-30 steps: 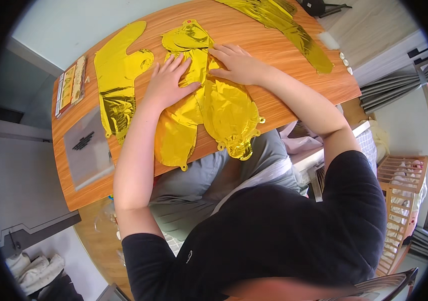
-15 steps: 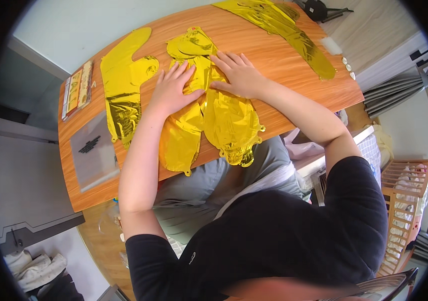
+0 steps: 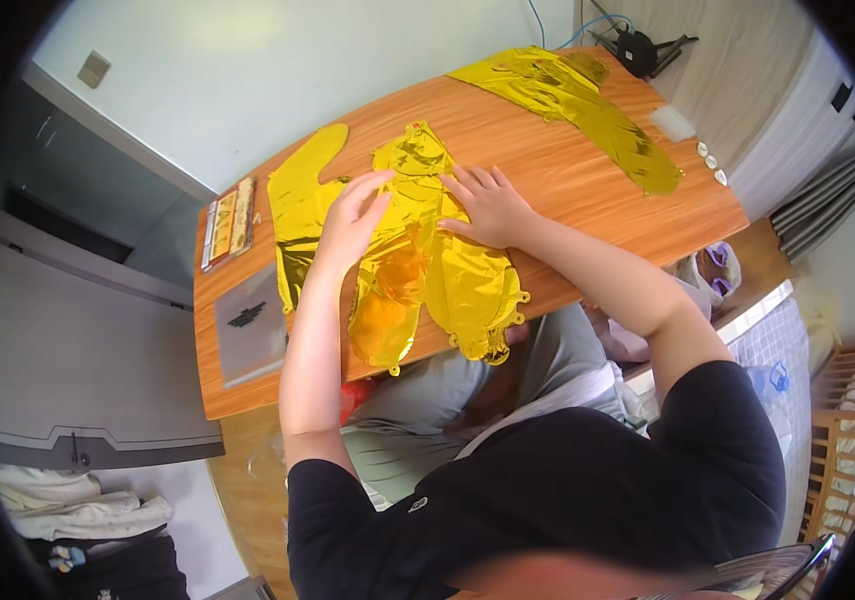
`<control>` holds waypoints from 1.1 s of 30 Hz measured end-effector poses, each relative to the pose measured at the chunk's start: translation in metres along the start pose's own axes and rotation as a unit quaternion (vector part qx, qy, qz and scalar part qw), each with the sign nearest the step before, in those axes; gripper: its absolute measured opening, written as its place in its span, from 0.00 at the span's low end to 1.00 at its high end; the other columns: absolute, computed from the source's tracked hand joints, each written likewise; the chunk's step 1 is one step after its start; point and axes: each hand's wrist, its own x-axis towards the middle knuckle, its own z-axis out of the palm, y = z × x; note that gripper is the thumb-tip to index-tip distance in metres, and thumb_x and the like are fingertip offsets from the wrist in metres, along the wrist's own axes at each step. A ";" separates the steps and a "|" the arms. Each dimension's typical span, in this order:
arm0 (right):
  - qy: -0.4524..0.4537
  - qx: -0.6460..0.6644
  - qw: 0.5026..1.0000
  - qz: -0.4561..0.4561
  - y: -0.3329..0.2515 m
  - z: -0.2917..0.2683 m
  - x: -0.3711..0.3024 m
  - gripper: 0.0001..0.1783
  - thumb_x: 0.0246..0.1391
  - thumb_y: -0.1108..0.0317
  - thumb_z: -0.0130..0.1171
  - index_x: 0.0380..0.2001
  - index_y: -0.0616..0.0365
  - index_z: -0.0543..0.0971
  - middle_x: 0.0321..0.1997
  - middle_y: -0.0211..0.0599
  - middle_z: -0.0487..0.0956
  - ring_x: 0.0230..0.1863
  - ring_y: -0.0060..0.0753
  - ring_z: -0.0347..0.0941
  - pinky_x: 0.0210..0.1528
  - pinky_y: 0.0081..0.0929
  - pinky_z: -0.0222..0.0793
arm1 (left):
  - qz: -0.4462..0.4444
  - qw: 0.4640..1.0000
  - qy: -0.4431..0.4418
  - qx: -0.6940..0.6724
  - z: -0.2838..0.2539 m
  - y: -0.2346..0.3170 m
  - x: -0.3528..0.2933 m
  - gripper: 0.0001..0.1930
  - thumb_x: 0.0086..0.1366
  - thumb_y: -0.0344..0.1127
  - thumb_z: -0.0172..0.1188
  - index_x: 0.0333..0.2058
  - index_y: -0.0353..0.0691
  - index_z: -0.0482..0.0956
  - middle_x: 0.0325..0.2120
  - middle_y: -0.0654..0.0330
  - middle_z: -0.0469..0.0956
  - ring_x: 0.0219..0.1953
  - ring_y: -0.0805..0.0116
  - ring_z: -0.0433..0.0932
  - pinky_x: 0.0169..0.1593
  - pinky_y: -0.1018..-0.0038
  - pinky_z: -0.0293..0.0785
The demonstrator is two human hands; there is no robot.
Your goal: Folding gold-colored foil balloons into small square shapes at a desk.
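At the near edge of the wooden table (image 3: 627,225) I see crumpled gold foil (image 3: 469,292); the right hand (image 3: 490,209) spreads loosely on it, the left hand (image 3: 349,224) curls beside, grip unclear; farther off lies a second foil (image 3: 572,95)

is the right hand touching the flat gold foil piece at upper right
Apart: the head view shows orange wooden tabletop between the right hand and foil piece.
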 end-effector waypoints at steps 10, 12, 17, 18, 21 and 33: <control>0.002 0.008 1.000 -0.005 -0.014 0.002 0.006 0.51 0.64 0.25 0.40 0.77 0.51 0.55 0.79 0.51 0.59 0.79 0.53 0.51 0.78 0.60 0.43 | 0.033 0.949 -0.088 0.302 0.045 -0.022 0.062 0.16 0.67 0.39 0.61 0.52 0.46 0.83 0.52 0.59 0.81 0.57 0.55 0.76 0.58 0.59 0.75; 0.002 0.008 1.000 -0.001 -0.009 0.002 0.006 0.51 0.64 0.25 0.40 0.77 0.51 0.55 0.79 0.50 0.59 0.79 0.53 0.51 0.78 0.60 0.42 | 0.013 0.956 -0.075 0.285 0.053 -0.026 0.069 0.15 0.67 0.39 0.61 0.51 0.47 0.83 0.51 0.60 0.81 0.57 0.56 0.77 0.58 0.60 0.75; -0.003 0.001 1.000 0.003 -0.007 0.001 0.006 0.52 0.64 0.25 0.39 0.78 0.51 0.52 0.79 0.50 0.59 0.79 0.53 0.50 0.78 0.60 0.42 | 0.003 0.960 -0.092 0.263 0.062 -0.031 0.081 0.15 0.66 0.37 0.61 0.50 0.47 0.83 0.49 0.58 0.81 0.55 0.55 0.77 0.57 0.61 0.75; -0.003 0.002 1.000 0.005 -0.006 0.000 0.005 0.52 0.64 0.25 0.39 0.78 0.51 0.52 0.79 0.50 0.59 0.79 0.53 0.50 0.78 0.60 0.42 | -0.010 0.964 -0.095 0.249 0.064 -0.030 0.083 0.15 0.66 0.35 0.61 0.51 0.45 0.83 0.49 0.56 0.81 0.54 0.54 0.78 0.56 0.62 0.75; 0.000 0.006 1.000 0.003 -0.005 0.002 0.005 0.52 0.64 0.25 0.39 0.78 0.51 0.52 0.79 0.50 0.58 0.80 0.53 0.50 0.78 0.59 0.42 | -0.015 0.964 -0.109 0.244 0.064 -0.030 0.088 0.15 0.66 0.34 0.60 0.50 0.45 0.83 0.48 0.56 0.81 0.52 0.54 0.79 0.55 0.63 0.76; -0.010 -0.004 1.000 0.008 -0.012 -0.002 0.005 0.50 0.65 0.27 0.41 0.77 0.50 0.53 0.79 0.47 0.58 0.79 0.53 0.51 0.78 0.59 0.42 | 0.019 0.966 -0.087 0.243 0.067 -0.044 0.099 0.14 0.67 0.46 0.65 0.48 0.54 0.89 0.42 0.60 0.83 0.46 0.58 0.81 0.50 0.62 0.76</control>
